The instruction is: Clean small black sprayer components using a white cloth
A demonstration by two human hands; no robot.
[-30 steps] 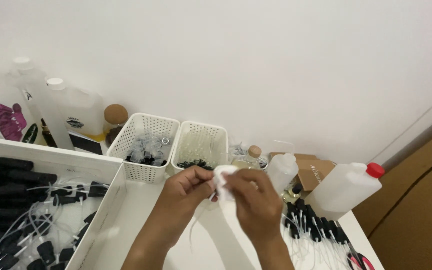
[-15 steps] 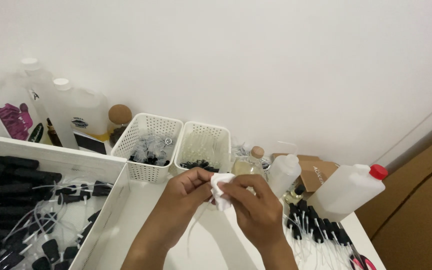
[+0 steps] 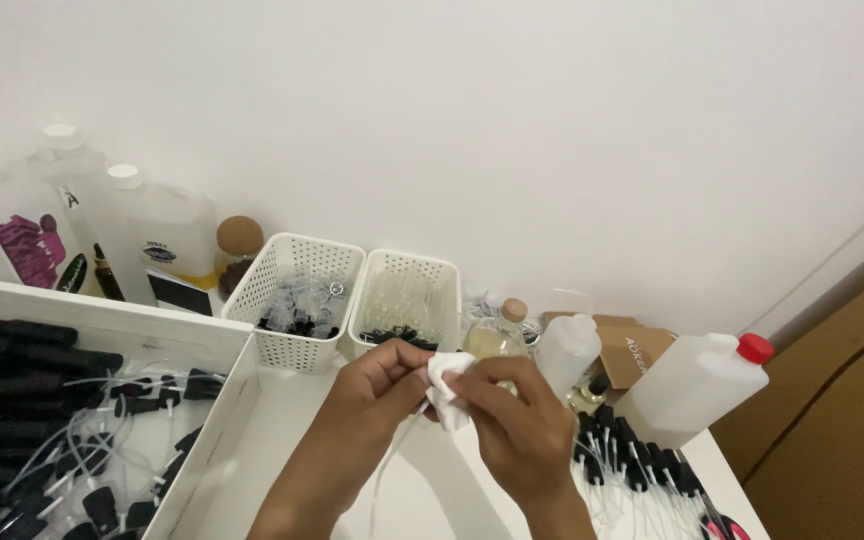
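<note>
At the near edge of the white table (image 3: 422, 500), the left hand (image 3: 367, 405) and the right hand (image 3: 517, 425) are brought together, and a small crumpled white tissue (image 3: 445, 388) is pinched between the fingertips of both. A thin clear tube (image 3: 384, 470) is seen hanging below the tissue. To the near left, a white tray (image 3: 214, 425) is filled with black spray caps and tubes. To the right, more black pump caps (image 3: 632, 460) are spread beside a white jug with a red cap (image 3: 697, 385). Farther off, two white perforated baskets (image 3: 352, 300) are set side by side, and large plastic jugs (image 3: 142, 225) are lined against the wall.
</note>
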